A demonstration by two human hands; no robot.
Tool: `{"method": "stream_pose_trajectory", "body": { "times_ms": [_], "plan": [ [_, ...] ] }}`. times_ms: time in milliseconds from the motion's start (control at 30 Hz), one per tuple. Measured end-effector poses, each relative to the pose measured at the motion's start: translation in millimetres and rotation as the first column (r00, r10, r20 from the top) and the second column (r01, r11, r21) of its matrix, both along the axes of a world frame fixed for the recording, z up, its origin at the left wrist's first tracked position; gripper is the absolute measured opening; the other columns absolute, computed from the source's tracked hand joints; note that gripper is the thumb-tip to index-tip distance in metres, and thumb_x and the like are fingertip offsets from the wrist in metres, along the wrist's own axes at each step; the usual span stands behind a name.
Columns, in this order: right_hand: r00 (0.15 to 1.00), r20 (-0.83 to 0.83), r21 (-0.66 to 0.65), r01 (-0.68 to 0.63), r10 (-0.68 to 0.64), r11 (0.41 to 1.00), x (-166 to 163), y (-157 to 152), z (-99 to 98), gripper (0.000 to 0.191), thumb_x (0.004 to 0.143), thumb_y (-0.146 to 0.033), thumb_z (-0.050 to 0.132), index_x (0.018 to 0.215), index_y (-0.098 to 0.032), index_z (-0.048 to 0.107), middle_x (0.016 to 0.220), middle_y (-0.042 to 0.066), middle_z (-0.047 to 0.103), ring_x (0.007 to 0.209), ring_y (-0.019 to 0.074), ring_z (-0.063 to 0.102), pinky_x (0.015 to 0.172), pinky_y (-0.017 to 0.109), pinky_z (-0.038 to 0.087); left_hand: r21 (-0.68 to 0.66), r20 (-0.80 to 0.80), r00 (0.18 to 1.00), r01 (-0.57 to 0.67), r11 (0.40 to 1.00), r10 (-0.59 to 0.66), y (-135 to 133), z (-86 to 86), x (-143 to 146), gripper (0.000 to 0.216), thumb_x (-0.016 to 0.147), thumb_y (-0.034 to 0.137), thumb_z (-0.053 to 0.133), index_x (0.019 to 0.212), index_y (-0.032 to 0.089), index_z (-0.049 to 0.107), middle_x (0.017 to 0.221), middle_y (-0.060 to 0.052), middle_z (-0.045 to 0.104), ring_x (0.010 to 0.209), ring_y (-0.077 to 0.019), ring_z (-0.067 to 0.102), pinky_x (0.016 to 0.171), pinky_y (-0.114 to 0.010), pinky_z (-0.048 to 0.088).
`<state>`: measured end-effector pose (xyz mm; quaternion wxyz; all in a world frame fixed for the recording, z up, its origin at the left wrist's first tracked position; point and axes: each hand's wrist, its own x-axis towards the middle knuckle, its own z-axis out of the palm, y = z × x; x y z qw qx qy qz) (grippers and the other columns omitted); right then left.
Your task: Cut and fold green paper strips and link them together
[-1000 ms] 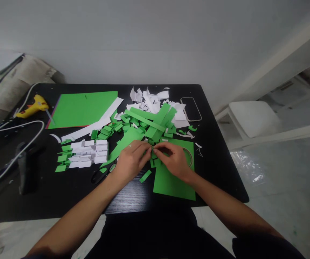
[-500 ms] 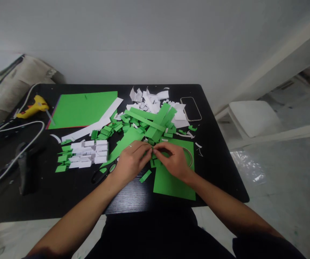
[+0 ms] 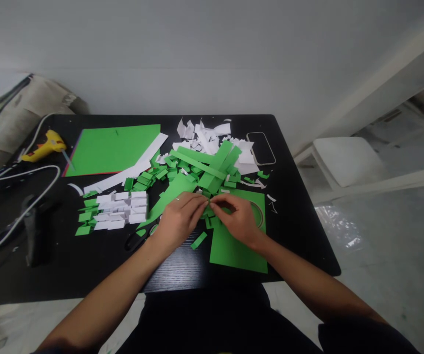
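Observation:
Above the middle of the table, my left hand (image 3: 178, 219) and my right hand (image 3: 237, 217) meet at the fingertips. Both are closed in a pinch on a small green paper piece (image 3: 209, 201), mostly hidden by the fingers. Loose green paper pieces (image 3: 207, 216) lie just beneath the fingertips. Under my right hand is a green paper sheet (image 3: 239, 253), with a roll of tape (image 3: 259, 215) partly showing behind the wrist. Black-handled scissors (image 3: 134, 241) rest beside my left wrist, partly covered. One green strip (image 3: 199, 241) lies between my forearms.
Left of my hands sits a block of folded white and green paper pieces (image 3: 121, 211). Behind are green strips (image 3: 212, 169), white scraps (image 3: 206, 137) and a phone-shaped object (image 3: 261, 148). A yellow glue gun (image 3: 47, 146) and white cable (image 3: 59, 177) occupy the left side.
Both hands stay in nearly the same place, still pinching. The left fingers have shifted very slightly, and a little more green paper shows below the fingertips.

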<state>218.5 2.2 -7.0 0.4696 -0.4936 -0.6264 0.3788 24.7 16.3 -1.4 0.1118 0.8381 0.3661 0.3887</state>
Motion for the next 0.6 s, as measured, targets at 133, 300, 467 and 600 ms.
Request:
{"method": "stream_pose_trajectory", "body": {
  "times_ms": [133,300,467,600],
  "plan": [
    [0.999,0.047,0.037,-0.004,0.003,0.999,0.0,-0.3,-0.1,0.006,0.092,-0.025,0.071,0.092,-0.024,0.077,0.090,0.003,0.081,0.081,0.0206,0.076,0.078,0.036,0.064,0.004,-0.022,1.000,0.001,1.000,-0.001,-0.1,0.2,-0.1,0.015,0.106,0.019,0.058,0.110,0.017,0.072,0.103,-0.010,0.078,0.096,-0.0221,0.075,0.087,-0.039,0.065],
    [1.000,0.023,-0.006,-0.009,0.009,1.000,-0.9,-0.7,0.1,0.006,0.091,-0.026,0.072,0.091,-0.024,0.077,0.091,0.004,0.081,0.082,0.0210,0.077,0.079,0.035,0.065,-0.005,-0.033,0.999,0.014,1.000,-0.014,0.3,-0.4,-0.6,0.013,0.105,0.019,0.059,0.110,0.016,0.070,0.103,-0.011,0.077,0.097,-0.0225,0.074,0.087,-0.038,0.064],
    [1.000,-0.029,-0.027,0.003,-0.004,1.000,-0.8,-0.3,-0.7,0.005,0.090,-0.026,0.074,0.092,-0.023,0.077,0.090,0.003,0.081,0.081,0.0197,0.077,0.079,0.034,0.065,-0.002,-0.010,1.000,0.006,1.000,-0.006,0.9,-1.0,-0.8,0.013,0.105,0.018,0.060,0.112,0.015,0.071,0.104,-0.011,0.078,0.101,-0.0223,0.075,0.090,-0.037,0.064],
    [1.000,-0.017,-0.024,0.021,-0.021,0.999,-0.2,0.3,-1.5,0.005,0.090,-0.026,0.074,0.092,-0.024,0.077,0.089,0.002,0.081,0.080,0.0197,0.077,0.078,0.035,0.065,-0.017,-0.008,1.000,-0.013,1.000,0.013,0.3,-1.4,-1.5,0.015,0.106,0.019,0.059,0.113,0.017,0.072,0.106,-0.011,0.079,0.101,-0.0226,0.076,0.091,-0.039,0.065]
  ]
}}
